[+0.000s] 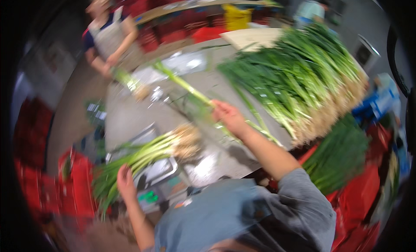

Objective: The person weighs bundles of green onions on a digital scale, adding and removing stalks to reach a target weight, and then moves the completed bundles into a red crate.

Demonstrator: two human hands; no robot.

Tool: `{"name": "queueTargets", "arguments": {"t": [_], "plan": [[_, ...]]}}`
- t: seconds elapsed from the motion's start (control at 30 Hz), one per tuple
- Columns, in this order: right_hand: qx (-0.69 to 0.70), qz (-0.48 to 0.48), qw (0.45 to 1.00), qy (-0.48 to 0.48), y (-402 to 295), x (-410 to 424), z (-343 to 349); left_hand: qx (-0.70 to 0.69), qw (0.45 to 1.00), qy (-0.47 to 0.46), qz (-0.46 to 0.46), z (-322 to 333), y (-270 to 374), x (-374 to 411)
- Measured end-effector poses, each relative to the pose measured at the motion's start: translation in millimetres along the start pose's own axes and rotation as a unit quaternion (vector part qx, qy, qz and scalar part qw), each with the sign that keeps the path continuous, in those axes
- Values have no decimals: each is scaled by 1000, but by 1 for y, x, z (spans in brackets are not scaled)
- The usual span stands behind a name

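Observation:
My right hand (229, 118) grips a single spring onion stalk (191, 89) near one end, holding it above the grey table. The stalk points away to the upper left. At lower left, my left hand (126, 183) is against the leaves of a bunch of spring onions (156, 146); blur hides whether its fingers close around them. That bunch lies over a metal-edged scale (162, 170), its pale roots towards the middle of the table. A few loose stalks (256, 117) lie to the right of my right hand.
A large heap of spring onions (292, 79) covers the table's right side. Across the table (126, 118), a person (110, 40) holds another bunch (130, 81) beside clear plastic (185, 62). Red crates or bags (76, 180) stand at left; more onions (338, 154) lie over red bags at right.

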State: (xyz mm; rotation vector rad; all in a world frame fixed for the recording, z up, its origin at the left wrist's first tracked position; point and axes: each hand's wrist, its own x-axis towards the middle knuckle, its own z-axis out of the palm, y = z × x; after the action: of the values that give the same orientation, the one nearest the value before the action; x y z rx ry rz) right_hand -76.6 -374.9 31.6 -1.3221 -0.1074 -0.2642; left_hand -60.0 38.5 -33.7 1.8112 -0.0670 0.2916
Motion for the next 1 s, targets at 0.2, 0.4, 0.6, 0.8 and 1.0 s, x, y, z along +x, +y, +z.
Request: {"name": "queueTargets", "arguments": {"t": [0.2, 0.4, 0.6, 0.8, 1.0], "plan": [[-201, -132, 961, -138, 17, 21, 64, 11, 997, 53, 56, -13, 29, -14], [-486, -235, 805, -245, 84, 50, 90, 121, 988, 98, -18, -41, -11, -28], [-506, -200, 803, -244, 104, 48, 77, 145, 986, 78, -37, -58, -25, -50], [-554, -208, 766, -251, 83, 35, 79, 190, 979, 67, -21, -68, -28, -47], [-552, -210, 797, -125, 69, 18, 47, 150, 984, 95, -29, -76, -36, -43]]}}
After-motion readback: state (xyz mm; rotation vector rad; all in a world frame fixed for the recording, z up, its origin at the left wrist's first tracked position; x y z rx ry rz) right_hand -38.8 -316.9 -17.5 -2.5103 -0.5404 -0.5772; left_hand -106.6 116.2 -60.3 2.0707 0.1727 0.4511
